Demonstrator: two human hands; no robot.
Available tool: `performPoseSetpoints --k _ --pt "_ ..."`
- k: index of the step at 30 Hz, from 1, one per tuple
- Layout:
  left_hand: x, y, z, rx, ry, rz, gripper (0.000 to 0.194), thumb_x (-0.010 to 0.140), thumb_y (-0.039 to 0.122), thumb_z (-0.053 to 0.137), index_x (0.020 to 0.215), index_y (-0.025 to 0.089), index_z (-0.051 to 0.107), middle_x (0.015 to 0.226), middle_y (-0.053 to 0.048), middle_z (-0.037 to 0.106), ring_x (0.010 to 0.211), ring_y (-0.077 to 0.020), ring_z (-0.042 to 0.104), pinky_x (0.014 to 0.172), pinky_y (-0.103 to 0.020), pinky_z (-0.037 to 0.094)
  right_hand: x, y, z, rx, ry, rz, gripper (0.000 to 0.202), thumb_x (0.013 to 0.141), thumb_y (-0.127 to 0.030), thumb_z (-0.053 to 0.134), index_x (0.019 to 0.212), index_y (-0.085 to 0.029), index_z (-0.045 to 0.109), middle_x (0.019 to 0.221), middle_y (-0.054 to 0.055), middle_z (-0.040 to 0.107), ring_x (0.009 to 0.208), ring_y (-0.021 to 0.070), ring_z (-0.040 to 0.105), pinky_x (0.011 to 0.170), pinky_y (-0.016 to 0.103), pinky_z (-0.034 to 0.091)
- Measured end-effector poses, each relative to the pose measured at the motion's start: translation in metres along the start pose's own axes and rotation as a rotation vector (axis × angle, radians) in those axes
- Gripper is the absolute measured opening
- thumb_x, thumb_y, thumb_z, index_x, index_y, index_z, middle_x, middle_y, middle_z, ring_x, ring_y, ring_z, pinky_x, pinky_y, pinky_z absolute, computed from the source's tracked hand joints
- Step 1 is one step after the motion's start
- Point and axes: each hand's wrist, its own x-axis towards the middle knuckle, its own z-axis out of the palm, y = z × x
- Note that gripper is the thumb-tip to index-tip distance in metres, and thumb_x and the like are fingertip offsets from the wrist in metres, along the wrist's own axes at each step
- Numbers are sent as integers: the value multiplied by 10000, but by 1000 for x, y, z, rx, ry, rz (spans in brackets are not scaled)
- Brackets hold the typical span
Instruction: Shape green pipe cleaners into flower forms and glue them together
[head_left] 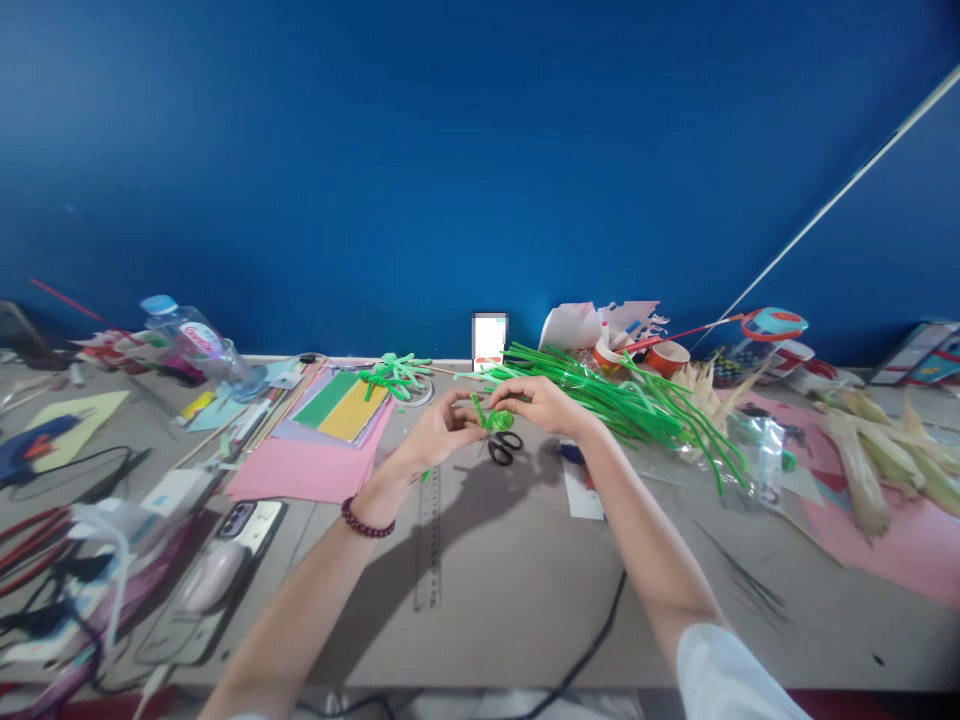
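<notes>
Between my two hands is a small bent piece of green pipe cleaner (498, 420), held above the table. My left hand (448, 428), with a dark bead bracelet on the wrist, pinches it from the left. My right hand (534, 403) has its fingers closed on the piece from above right. Just below it lie black-handled scissors (504, 447), their blades hard to make out. A clear ruler (429, 545) rests on the table under my left hand. To the right spreads a bundle of green pipe cleaners (607, 400).
Pink paper (307, 470) and coloured sheets lie left, near a plastic bottle (199, 335). A mouse (216, 577) sits on a phone (255, 520). Twisted green pieces (396, 375) lie at the back. Corn husks (862, 470) are at right. A cable (592, 650) crosses the front edge.
</notes>
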Motion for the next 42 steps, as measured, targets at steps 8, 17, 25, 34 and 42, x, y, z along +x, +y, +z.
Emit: performPoseSetpoints --k 8,17,25,34,42 --pt "4 4 -4 -127 173 126 530 569 160 820 1012 192 532 647 44 645 603 -122 626 606 -241 466 7 18 22 273 77 109 116 784 -277 609 729 -175 612 665 8 665 605 128 593 588 256 461" --pt "13 -6 -7 -166 383 199 258 572 235 818 729 161 627 705 -7 661 672 -134 622 674 -269 498 15 18 63 414 294 120 203 736 -370 657 724 -181 585 570 -13 615 512 116 562 524 248 441" --pt "14 -12 -8 -38 535 218 236 630 301 772 778 170 643 767 -28 682 721 -168 628 708 -308 492 15 25 104 528 556 172 286 692 -413 667 854 -178 676 652 12 633 581 144 579 538 266 469" --pt "20 -28 -11 48 609 350 208 644 275 769 759 188 620 726 6 628 664 -126 573 629 -244 463 11 25 126 560 638 293 341 684 -401 651 925 -170 722 678 31 646 569 147 526 516 278 449" --pt "18 -28 -13 22 576 317 223 662 294 766 788 192 614 710 16 610 640 -113 562 603 -232 449 7 17 111 137 588 137 220 789 -304 566 909 -199 718 806 59 686 640 166 577 629 297 484"
